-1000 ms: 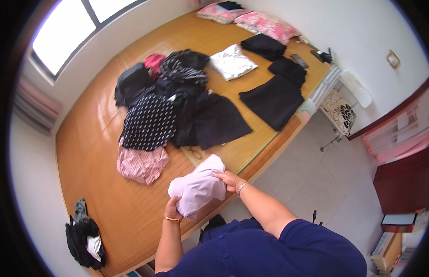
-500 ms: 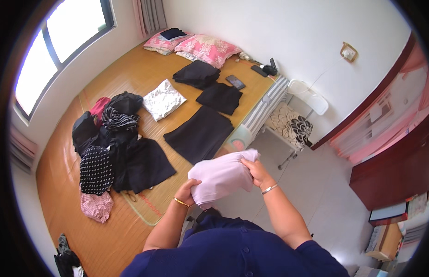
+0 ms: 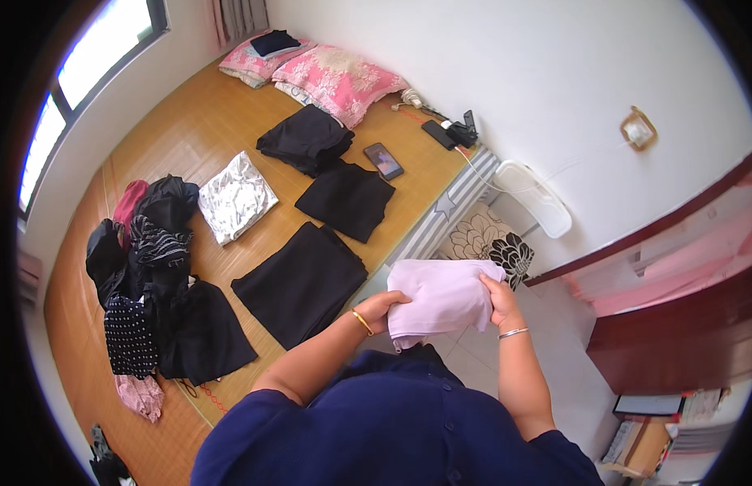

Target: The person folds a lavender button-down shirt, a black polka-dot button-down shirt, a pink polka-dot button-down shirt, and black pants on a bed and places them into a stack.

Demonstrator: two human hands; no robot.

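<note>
Since the earlier frame my view swung right; the folded lilac garment [image 3: 441, 298] lies crosswise at frame centre, left hand [image 3: 384, 309] and right hand [image 3: 497, 296] clamping opposite ends.

Daylight pours in from my window [image 3: 93, 73] at upper left, blown out white. Room's bright, shadows soft, focus sharp, fisheye bends edges into black corners.

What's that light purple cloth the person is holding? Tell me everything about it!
The pale lilac folded cloth looks soft and thin, like a plain garment with no pattern. It is folded into a rough rectangle, a bit rumpled at its lower edge. The left hand grips its left side and the right hand its right, holding it in the air before the person's chest, touching nothing else.
</note>
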